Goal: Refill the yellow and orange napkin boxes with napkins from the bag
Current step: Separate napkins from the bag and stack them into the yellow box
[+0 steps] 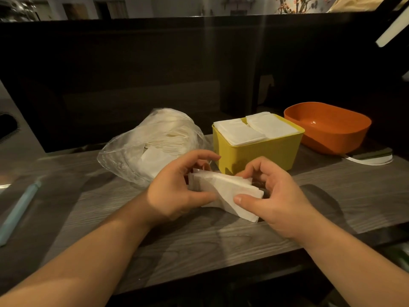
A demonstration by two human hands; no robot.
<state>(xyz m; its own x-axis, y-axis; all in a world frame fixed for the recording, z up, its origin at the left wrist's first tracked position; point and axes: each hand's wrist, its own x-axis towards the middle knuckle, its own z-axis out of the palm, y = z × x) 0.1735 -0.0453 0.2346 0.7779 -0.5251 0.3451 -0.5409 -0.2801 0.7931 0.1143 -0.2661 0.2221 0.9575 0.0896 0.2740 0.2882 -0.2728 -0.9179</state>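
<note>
Now both hands are holding a small stack of napkins (pixel 225 191) just above the table (pixel 199 244), in front of the yellow box (pixel 261 156). The left hand (pixel 177 191) is curling its fingers round the stack's left end. The right hand (pixel 274 204) is pinching the right end, its thumb pressing on the top sheet and its fingers bending over the far edge.

Behind the left hand a clear plastic bag (pixel 152 140) is lying on its side, just left of the yellow box, with more white napkins showing through it. The yellow box is sitting directly beyond the hands, and two piles of napkins (pixel 254 129) are lying side by side in it, rising a little above its rim. The orange box (pixel 332 134) is standing just to the right of it and slightly farther back, its shiny orange floor showing. A flat thing with a pale edge (pixel 371 160) is lying on the table in front of the orange box; I cannot make out what it is. Far to the left a pale blue pen (pixel 20 211) is lying at a slant.

The table is showing a grey wood grain, with the arms' shadows falling across it. A dark panel (pixel 132 74) is rising right behind it. Over its top a dim room is showing, with flowering branches (pixel 292 5) at the upper right.
</note>
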